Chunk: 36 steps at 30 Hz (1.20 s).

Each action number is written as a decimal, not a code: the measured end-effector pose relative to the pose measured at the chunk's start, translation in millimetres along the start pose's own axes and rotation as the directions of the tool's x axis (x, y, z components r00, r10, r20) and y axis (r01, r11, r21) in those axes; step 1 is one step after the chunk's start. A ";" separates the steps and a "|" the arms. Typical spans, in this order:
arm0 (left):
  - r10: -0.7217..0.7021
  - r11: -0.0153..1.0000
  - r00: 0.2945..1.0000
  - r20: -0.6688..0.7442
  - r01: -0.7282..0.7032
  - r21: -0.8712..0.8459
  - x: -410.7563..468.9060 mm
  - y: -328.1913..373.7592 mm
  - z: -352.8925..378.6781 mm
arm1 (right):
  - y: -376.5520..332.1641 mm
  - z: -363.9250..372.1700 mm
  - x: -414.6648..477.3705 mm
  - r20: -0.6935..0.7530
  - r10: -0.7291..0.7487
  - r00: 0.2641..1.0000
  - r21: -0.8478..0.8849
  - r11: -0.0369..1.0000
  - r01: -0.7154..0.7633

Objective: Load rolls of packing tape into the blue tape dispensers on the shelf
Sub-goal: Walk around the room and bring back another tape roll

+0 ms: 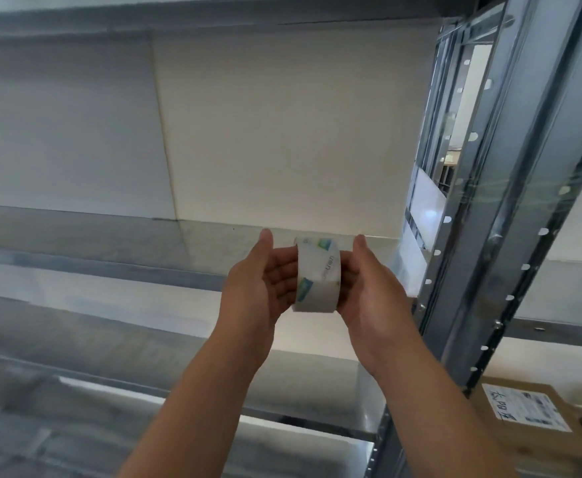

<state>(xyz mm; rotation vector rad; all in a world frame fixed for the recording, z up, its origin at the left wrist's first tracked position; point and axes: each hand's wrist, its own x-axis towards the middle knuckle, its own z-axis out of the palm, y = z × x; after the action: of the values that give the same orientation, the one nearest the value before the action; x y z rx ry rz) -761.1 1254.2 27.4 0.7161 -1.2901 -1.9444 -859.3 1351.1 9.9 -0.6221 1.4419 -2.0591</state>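
Cardboard box [531,446] with white label at 4 o'clock, nearest. Left hand [265,288] and right hand [374,294] raised just below centre, thumbs up, fingers curled against tape roll [318,274] gripped between them (white, green-blue print). Grey shelf upright [510,201] at 3 o'clock. Shelf beam [110,267] at 9 o'clock. White panel [282,132] at 12 o'clock, farthest.

Bright, flat, diffuse light; shadows faint. Specular streaks on the steel upright [489,198] at right and on the shelf [86,262] rails, lower left. Whole frame soft, with the lower-left corner smeared. Print on the tape roll [319,277] barely readable. Wide-angle bend: upright leans, shelf edges curve near the borders.
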 end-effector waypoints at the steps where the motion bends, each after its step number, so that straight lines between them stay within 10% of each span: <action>1: 0.001 1.000 1.000 -0.014 -0.001 0.019 -3.1 0.8 -3.9 | 2.8 2.2 1.0 0.018 0.010 1.000 0.012 1.000 -0.010; 14: 0.056 0.994 0.917 -0.395 -0.012 0.113 -46.5 9.4 -116.7 | 66.9 101.3 -16.5 0.382 0.215 0.899 -0.023 0.974 -0.224; 36: 0.253 0.958 0.480 -0.840 -0.242 0.150 -234.3 102.7 -423.6 | 172.9 435.3 -199.3 0.822 0.353 0.447 -0.192 0.911 -0.366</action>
<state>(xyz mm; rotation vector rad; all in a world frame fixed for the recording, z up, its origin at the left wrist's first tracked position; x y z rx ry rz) -273.9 1176.2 -10.5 1.2146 -0.6895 -1.0397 -400.6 1133.6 -27.0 -1.0208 0.8357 -1.1020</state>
